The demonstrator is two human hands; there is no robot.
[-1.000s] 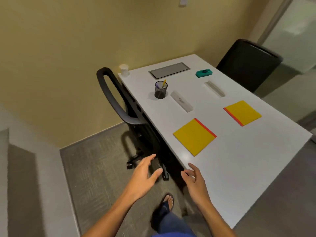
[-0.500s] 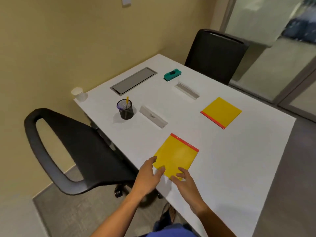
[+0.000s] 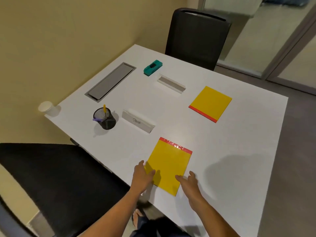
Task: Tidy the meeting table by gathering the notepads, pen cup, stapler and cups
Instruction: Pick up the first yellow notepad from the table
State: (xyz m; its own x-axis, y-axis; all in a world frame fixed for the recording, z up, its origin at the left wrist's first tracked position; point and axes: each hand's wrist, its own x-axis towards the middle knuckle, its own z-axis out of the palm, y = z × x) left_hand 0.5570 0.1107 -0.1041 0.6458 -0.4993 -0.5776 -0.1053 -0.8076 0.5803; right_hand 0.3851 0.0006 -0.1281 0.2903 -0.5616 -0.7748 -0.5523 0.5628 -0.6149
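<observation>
While nothing is gathered yet, I am framing the near notepad (image 3: 169, 165) with both hands, fingers relaxed, gripping nothing.

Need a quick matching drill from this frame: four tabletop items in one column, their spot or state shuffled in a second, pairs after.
Things:
1. near notepad
2. far notepad
3. pen cup
4. paper cup

Places or states:
A. at the table's left corner, by the wall
B. between the left hand and the right hand, red strip on its far edge
C. black mesh, next to the name card marked PANDA
D. alone on the right part of the table, red strip on its near edge

Pairs: 1-B, 2-D, 3-C, 4-A
</observation>
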